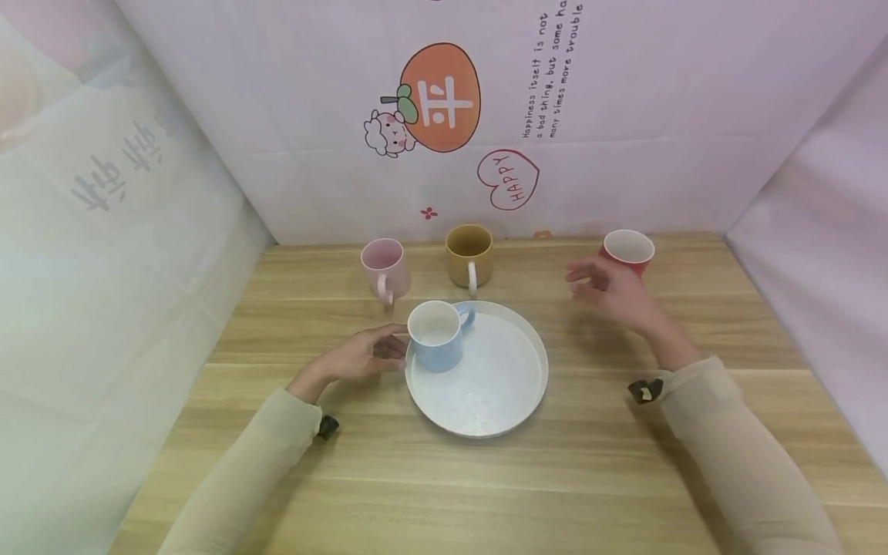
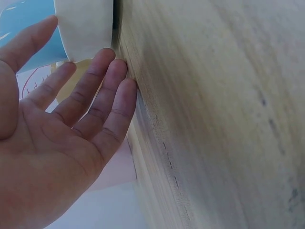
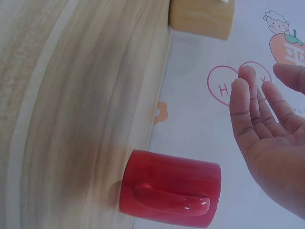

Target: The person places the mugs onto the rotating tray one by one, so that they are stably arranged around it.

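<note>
A light blue mug (image 1: 438, 351) stands on the left part of a round white tray (image 1: 502, 385), its handle towards the back right. My left hand (image 1: 364, 353) is at the tray's left rim, fingers loosely spread beside the blue mug; the left wrist view shows the palm bare and fingertips right at the tray's wall. Over the table at the right, my right hand (image 1: 613, 291) hovers with relaxed fingers, holding nothing. It partly hides a red mug (image 1: 627, 250) in the head view; the right wrist view shows that red mug (image 3: 169, 188) with its handle, apart from the hand.
At the back stand a pink mug (image 1: 385, 270) on the left and a mustard-yellow mug (image 1: 469, 258) in the middle, handles towards the front. A printed cloth (image 1: 312, 154) hangs behind the wooden table (image 1: 416, 493), with white cloth at both sides.
</note>
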The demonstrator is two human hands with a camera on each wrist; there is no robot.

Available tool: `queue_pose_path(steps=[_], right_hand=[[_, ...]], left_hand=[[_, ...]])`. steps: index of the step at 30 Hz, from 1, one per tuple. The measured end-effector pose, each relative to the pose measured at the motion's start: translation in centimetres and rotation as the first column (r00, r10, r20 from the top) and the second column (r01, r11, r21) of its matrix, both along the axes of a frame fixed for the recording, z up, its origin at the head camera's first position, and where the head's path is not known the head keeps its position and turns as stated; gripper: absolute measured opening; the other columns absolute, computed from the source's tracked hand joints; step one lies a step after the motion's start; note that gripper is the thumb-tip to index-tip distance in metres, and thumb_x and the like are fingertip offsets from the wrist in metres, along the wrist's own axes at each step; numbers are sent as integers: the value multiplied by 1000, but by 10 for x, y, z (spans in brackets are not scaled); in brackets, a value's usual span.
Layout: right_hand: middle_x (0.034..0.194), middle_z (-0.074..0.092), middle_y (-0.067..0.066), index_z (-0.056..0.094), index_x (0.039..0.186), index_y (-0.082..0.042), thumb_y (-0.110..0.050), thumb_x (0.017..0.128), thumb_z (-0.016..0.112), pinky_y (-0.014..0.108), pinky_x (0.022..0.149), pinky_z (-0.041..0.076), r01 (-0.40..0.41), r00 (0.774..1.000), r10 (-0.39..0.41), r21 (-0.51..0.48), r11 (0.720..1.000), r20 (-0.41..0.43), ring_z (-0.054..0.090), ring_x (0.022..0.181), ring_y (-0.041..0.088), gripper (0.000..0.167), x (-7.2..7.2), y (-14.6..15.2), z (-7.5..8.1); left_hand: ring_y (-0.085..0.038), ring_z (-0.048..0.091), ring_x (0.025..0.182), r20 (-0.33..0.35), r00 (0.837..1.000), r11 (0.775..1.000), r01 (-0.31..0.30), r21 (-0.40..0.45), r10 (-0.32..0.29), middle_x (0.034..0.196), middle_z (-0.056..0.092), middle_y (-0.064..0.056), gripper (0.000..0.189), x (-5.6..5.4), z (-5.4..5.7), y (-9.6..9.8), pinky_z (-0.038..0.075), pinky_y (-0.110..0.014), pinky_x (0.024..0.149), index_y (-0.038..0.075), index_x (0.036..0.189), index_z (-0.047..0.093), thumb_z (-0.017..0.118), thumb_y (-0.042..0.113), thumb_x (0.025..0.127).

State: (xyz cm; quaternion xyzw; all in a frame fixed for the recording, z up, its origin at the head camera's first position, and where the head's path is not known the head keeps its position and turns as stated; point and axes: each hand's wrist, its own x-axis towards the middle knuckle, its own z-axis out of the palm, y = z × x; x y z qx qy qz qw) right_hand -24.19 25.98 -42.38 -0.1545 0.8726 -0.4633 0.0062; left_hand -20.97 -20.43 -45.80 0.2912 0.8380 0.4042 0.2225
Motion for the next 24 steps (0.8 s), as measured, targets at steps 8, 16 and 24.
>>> queue_pose_path(steps=[8, 16, 24], right_hand=[[118, 66, 29, 57, 133, 3, -6, 96, 63, 7, 78, 53, -13, 999, 12, -25, 1000, -51, 65, 90, -4, 39, 3, 8, -2], [116, 65, 31, 58, 132, 2, -5, 96, 62, 10, 74, 56, 9, 997, -10, -23, 1000, -77, 64, 86, -9, 36, 5, 16, -3], [110, 68, 6, 57, 132, 1, -6, 96, 63, 14, 73, 58, 51, 996, -52, -22, 998, -67, 64, 87, -8, 37, 7, 24, -5]], left_hand=[[-33, 66, 115, 0, 1000, 1000, -7, 4, 7, 124, 66, -21, 59, 0, 0, -1, 55, -43, 103, 9, 146, 43, 70, 14, 94], [-35, 65, 116, -4, 1000, 1000, 5, 13, -5, 125, 66, -22, 61, 1, 0, -1, 55, -43, 102, 8, 148, 42, 69, 13, 94], [-35, 65, 118, -9, 1000, 1000, 5, 13, -4, 127, 66, -21, 61, 0, -2, -1, 55, -43, 103, 9, 148, 43, 70, 13, 93]])
